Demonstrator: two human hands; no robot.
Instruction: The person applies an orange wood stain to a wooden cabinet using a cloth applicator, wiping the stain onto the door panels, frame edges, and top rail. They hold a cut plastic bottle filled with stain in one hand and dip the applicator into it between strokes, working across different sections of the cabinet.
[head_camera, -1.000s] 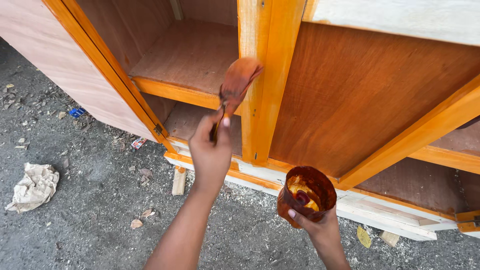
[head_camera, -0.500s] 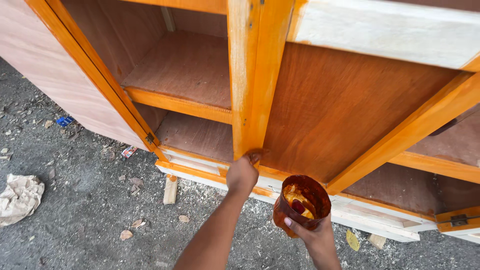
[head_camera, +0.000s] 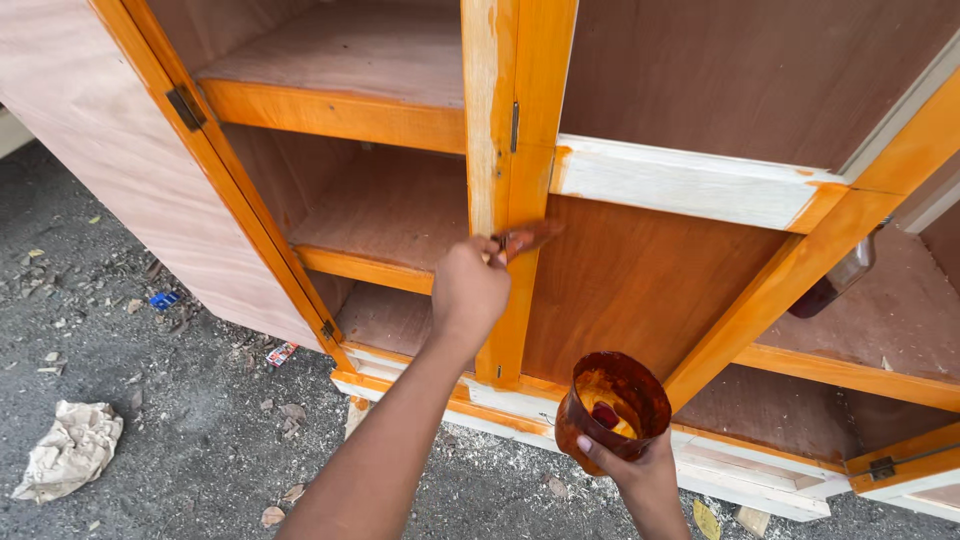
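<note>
My left hand (head_camera: 468, 290) is closed around the handle of a small paintbrush (head_camera: 528, 238). The brush's stained bristles lie against the orange vertical post (head_camera: 515, 100) of a wooden cabinet, at mid height. My right hand (head_camera: 640, 478) holds a brown-stained plastic cup (head_camera: 610, 405) from below, low in front of the cabinet's bottom rail. Orange-brown varnish sits in the bottom of the cup. The post and the shelf edges (head_camera: 340, 115) are coated orange, and the panel (head_camera: 630, 285) behind the brush is dark brown.
The cabinet's open door (head_camera: 120, 180) hangs at the left on black hinges. An uncoated white rail (head_camera: 680, 185) crosses right of the post. A dark bottle (head_camera: 835, 280) lies on the right shelf. Crumpled paper (head_camera: 70, 450) and wood scraps litter the gravel ground (head_camera: 180, 420).
My left hand dropped with the brush to the post's lower end, then rose to mid height. The view moved closer to the cabinet. The cup stays in my right hand.
</note>
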